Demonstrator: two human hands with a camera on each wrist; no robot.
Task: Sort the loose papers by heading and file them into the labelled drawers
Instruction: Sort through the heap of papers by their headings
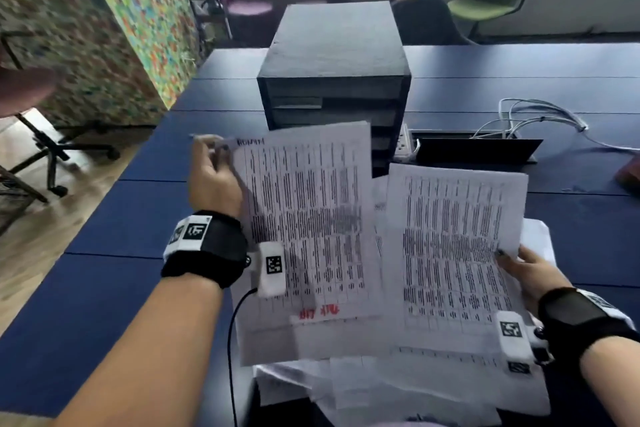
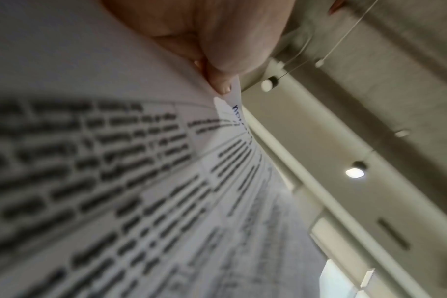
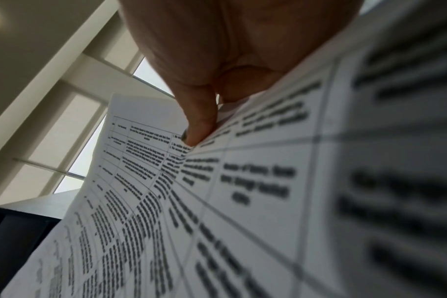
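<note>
1. Spreading wide and dark blue under everything: the worktop [image 1: 121, 218], carrying the drawers, the papers and a tangle of white cables [image 1: 540, 118] off to the right.
2. Standing at the middle of it, beyond the hands: a black drawer unit [image 1: 334, 73], drawers looking pushed in; labels too blurred to read; nothing seen filed, so filing judged not yet begun.
3. Lying nearest the body, partly under the raised sheets: a loose pile of papers [image 1: 398, 388], apparently unsorted and making up most of the work left.
4. Being lifted at the left: one printed sheet [image 1: 304, 218], a handwritten heading at its top corner, too blurred to read.
5. Being lifted at the right: a second printed sheet [image 1: 457, 246], raised just beside the first, as if comparing headings.
6. Pinching the top corner of the first sheet: left hand [image 1: 214, 177], fingers [image 2: 221, 84] closed on paper.
7. Gripping the right edge of the second sheet: right hand [image 1: 533, 274], thumb pressing on its printed face.
</note>
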